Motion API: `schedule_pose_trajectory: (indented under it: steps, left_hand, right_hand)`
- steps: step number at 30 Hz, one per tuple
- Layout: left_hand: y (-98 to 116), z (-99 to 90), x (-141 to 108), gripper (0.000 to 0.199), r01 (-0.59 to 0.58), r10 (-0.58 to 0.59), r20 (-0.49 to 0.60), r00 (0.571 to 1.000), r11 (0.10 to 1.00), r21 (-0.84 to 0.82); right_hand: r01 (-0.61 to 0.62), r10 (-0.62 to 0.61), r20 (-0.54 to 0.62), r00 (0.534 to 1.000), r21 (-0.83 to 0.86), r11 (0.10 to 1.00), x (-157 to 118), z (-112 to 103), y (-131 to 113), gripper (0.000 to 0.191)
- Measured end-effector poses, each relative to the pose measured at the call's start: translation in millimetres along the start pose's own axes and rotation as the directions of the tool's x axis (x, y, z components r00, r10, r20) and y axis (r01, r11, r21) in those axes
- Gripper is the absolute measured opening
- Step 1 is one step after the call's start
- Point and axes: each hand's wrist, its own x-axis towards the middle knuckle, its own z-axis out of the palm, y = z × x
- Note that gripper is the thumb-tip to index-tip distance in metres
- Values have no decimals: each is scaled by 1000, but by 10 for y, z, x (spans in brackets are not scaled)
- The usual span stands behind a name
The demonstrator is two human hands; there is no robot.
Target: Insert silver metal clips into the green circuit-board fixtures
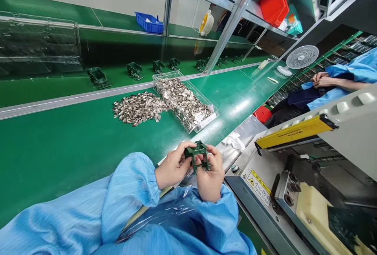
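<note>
I have the left hand (172,170) and right hand (212,175) both closed on a green part (196,152), fingers and thumbs pinching its opposite sides near the right edge of the workbench (73,149). It looks light and stiff — an open frame with thin arms that I judge could snap under a hard squeeze — so the solid side walls seem the best hold (its surface may be a little slick).

Beyond it, a clear tray (211,119) lies aslant, its far end by the metal rail (55,99) at the workbench's far edge, filled with small metal pieces (184,100). A loose heap (137,108) of the same sits just beside its left wall. On the back shelf, a blue bin (153,28) holds something white — too small to identify.
</note>
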Motion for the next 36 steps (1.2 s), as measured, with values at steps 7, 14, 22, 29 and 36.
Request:
schedule_pose_trajectory:
  steps: [7,14,22,29,36]
  left_hand:
    - [-6,8,-30,31,12,-8,34,999,994,-111]
    - [240,-36,-91,34,55,-39,260,965,997,-51]
    - [855,195,208,60,-106,96,592,801,994,-17]
    - [1226,1563,845,49,-502,375,646,665,865,15]
    - [1379,2665,1062,80,-326,260,686,679,945,-36]
  right_hand:
    - [-265,238,116,964,406,875,-19,-52,4,22]
    - [65,-161,341,926,277,959,-58,-647,-150,75]
    - [126,-129,0,992,195,973,-466,-1790,-168,65]
    - [-44,90,-849,520,79,996,-777,-2996,228,63]
    - [-251,229,-651,724,61,966,-761,-3485,439,69]
